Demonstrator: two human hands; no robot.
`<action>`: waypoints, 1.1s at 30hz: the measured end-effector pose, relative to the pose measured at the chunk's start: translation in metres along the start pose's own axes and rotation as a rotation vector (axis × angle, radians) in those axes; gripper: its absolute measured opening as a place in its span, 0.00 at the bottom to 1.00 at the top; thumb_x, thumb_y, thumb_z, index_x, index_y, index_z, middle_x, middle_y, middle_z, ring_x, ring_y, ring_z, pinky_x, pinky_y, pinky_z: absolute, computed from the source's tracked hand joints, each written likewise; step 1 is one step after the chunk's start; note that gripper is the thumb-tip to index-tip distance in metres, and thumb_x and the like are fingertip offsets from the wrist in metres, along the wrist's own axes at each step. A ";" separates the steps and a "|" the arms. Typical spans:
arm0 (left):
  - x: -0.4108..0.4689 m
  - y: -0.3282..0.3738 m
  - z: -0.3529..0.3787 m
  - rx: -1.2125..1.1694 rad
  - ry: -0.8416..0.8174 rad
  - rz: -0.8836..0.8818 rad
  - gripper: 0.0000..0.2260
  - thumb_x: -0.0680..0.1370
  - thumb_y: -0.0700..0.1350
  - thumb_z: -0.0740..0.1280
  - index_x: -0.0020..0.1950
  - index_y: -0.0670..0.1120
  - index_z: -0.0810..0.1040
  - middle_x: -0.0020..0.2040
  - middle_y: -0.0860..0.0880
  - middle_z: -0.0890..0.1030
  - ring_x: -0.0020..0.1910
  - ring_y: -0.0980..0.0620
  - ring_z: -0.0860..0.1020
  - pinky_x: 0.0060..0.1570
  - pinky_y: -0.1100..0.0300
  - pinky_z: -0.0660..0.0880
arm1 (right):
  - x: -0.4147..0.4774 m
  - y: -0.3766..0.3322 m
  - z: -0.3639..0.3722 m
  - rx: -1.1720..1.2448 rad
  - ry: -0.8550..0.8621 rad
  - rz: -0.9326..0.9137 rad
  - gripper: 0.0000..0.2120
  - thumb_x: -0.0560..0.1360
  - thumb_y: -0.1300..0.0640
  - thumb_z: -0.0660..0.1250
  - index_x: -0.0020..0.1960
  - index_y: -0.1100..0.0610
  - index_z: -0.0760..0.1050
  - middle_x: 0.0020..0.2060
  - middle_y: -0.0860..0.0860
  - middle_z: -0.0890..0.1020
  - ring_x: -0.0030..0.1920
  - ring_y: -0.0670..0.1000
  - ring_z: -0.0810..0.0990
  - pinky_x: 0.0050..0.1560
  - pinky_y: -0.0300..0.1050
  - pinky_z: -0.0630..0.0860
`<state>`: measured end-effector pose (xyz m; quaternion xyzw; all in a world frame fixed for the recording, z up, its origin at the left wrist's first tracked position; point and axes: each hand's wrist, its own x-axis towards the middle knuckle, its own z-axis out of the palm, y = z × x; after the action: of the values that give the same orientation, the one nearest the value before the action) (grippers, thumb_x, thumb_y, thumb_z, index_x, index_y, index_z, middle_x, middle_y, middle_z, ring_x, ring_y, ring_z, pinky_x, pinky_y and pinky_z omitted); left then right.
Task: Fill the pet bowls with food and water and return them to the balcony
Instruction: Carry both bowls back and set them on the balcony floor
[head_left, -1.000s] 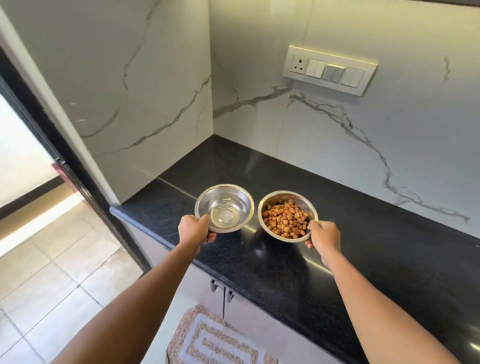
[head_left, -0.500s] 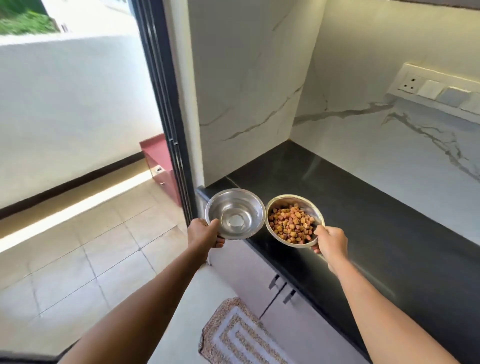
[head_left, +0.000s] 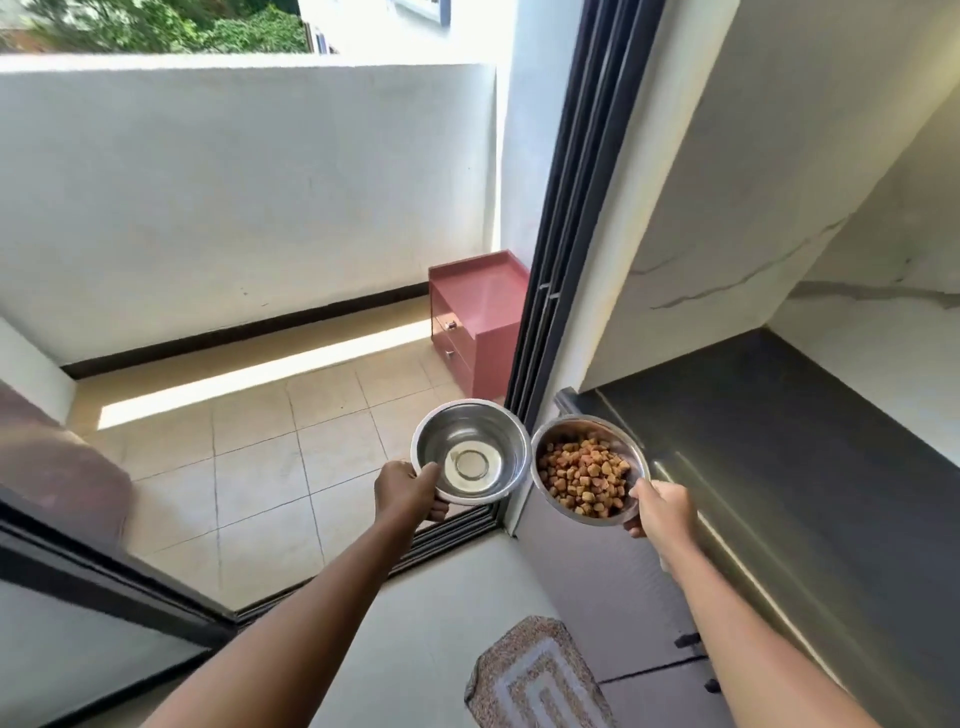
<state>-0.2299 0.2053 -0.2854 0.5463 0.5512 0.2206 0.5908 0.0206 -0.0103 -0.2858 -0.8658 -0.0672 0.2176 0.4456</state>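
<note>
My left hand grips the near rim of a steel bowl that holds clear water. A second steel bowl, filled with brown kibble, is held at its near right rim by my right hand. Both bowls are in the air side by side, rims almost touching, in front of the open sliding door. The tiled balcony floor lies beyond and below the water bowl.
A pink two-drawer cabinet stands on the balcony against the door frame. A white parapet wall closes the balcony. The black counter runs along the right, with cupboard doors below. A patterned mat lies on the floor near my feet.
My view has swung left from the counter toward the balcony doorway. Both bowls moved off the counter edge with my hands and now hang in front of the door track.
</note>
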 end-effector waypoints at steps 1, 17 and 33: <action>0.007 -0.003 -0.013 -0.006 0.024 -0.006 0.10 0.78 0.36 0.65 0.36 0.36 0.75 0.20 0.43 0.77 0.18 0.46 0.78 0.21 0.59 0.75 | 0.001 -0.006 0.015 -0.011 -0.025 -0.010 0.13 0.78 0.61 0.64 0.37 0.61 0.80 0.24 0.54 0.81 0.25 0.52 0.79 0.25 0.43 0.75; 0.146 -0.007 -0.145 -0.086 0.406 -0.127 0.07 0.79 0.36 0.66 0.41 0.39 0.73 0.29 0.37 0.76 0.18 0.48 0.77 0.22 0.58 0.76 | 0.082 -0.136 0.238 -0.162 -0.365 -0.151 0.15 0.81 0.61 0.63 0.39 0.66 0.80 0.32 0.59 0.82 0.28 0.53 0.83 0.30 0.51 0.85; 0.332 0.035 -0.248 -0.127 0.510 -0.183 0.13 0.78 0.35 0.66 0.34 0.41 0.69 0.21 0.48 0.73 0.20 0.46 0.78 0.23 0.57 0.75 | 0.164 -0.266 0.440 -0.095 -0.468 -0.092 0.10 0.78 0.65 0.64 0.43 0.70 0.80 0.36 0.62 0.81 0.30 0.59 0.83 0.26 0.45 0.82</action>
<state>-0.3412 0.6026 -0.3401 0.3827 0.7144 0.3308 0.4835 -0.0041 0.5252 -0.3480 -0.8079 -0.2183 0.3881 0.3860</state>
